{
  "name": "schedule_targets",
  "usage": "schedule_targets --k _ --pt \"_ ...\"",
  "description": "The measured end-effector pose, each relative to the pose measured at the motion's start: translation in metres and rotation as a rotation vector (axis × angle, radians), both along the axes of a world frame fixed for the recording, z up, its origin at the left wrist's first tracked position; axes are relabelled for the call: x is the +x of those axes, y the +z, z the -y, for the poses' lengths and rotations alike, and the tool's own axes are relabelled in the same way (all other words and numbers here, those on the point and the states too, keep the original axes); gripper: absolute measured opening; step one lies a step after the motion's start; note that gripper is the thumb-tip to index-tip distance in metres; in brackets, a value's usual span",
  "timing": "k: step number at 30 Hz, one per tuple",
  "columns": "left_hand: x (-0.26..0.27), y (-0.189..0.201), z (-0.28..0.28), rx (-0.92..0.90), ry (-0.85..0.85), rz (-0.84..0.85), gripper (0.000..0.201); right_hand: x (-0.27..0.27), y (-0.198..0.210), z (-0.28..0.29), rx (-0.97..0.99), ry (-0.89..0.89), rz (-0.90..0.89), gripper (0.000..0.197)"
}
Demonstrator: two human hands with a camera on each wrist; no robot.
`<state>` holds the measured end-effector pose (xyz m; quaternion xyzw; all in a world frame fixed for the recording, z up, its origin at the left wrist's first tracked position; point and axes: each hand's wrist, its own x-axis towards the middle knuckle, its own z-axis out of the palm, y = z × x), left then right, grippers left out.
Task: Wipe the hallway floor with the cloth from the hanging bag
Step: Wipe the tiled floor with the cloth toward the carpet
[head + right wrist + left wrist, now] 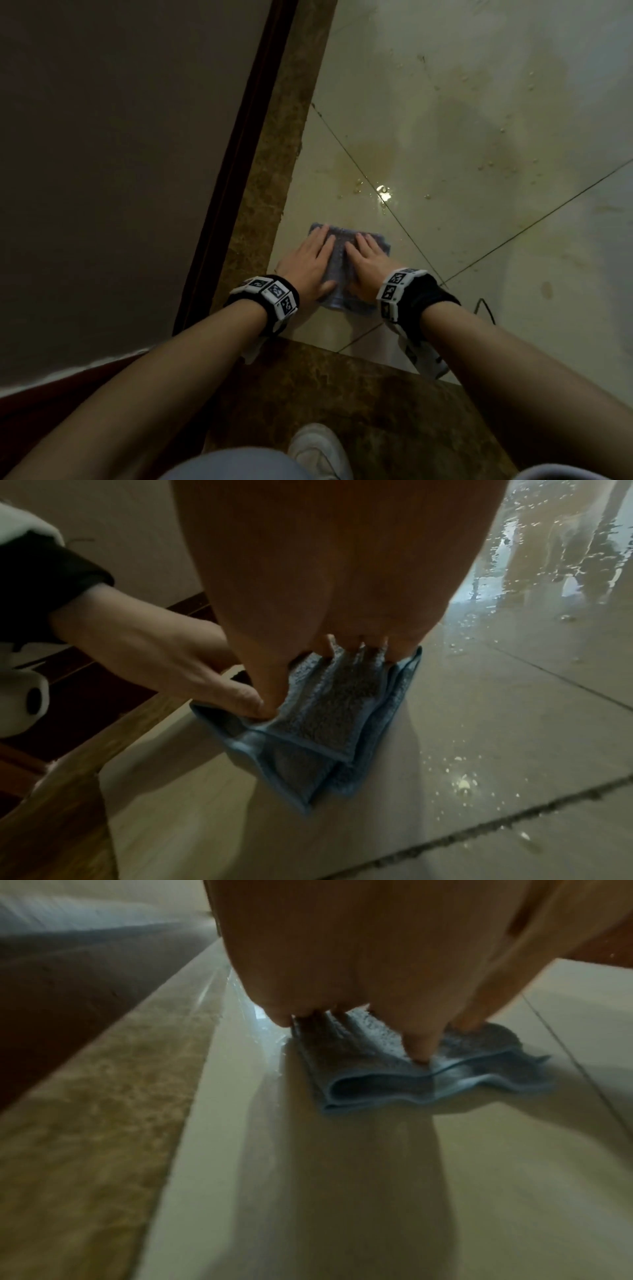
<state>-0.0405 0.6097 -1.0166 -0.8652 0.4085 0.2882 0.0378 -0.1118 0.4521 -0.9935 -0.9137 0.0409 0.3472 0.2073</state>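
Pressing one folded cloth (342, 255) onto the wet floor (479, 120).
Your two hands, left hand (310, 262) and right hand (371, 263), lie flat-fingered on it (gripping nothing).

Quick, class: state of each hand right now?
Left hand: open, pressing flat on the blue cloth.
Right hand: open, pressing flat on the same cloth.

No readable text, labels, brands or numbers anywhere.

Blue-grey terry cloth (342, 270) with lighter blue hem, pale cream glossy floor tiles (479, 137) with dark grout lines, mottled brown marble border strip (274, 171) at left, dark red-brown skirting (236, 164), black-and-white patterned wristbands (274, 294), white shoe (318, 448) near
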Motion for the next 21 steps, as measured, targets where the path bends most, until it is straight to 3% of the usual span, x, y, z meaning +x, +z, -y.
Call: schedule_targets --k 2,5,16,18,21 --pt "-0.001 -0.005 0.002 0.062 -0.014 -0.041 0.099 -0.004 -0.005 -0.005 -0.052 0.047 -0.029 0.09" --pt "0.0 -0.005 0.006 0.107 -0.026 -0.058 0.101 -0.012 -0.014 -0.011 -0.09 0.051 -0.02 0.099" --pt "0.035 0.011 0.038 0.088 -0.053 -0.084 0.105 0.012 -0.019 0.021 -0.1 0.022 -0.021 0.104" --pt "0.051 0.022 0.042 0.089 -0.069 -0.137 0.094 0.02 -0.013 0.027 -0.054 -0.009 -0.065 0.098" --pt "0.085 0.049 0.053 0.082 -0.06 -0.248 0.062 0.036 0.008 0.039 -0.012 -0.068 -0.077 0.063"
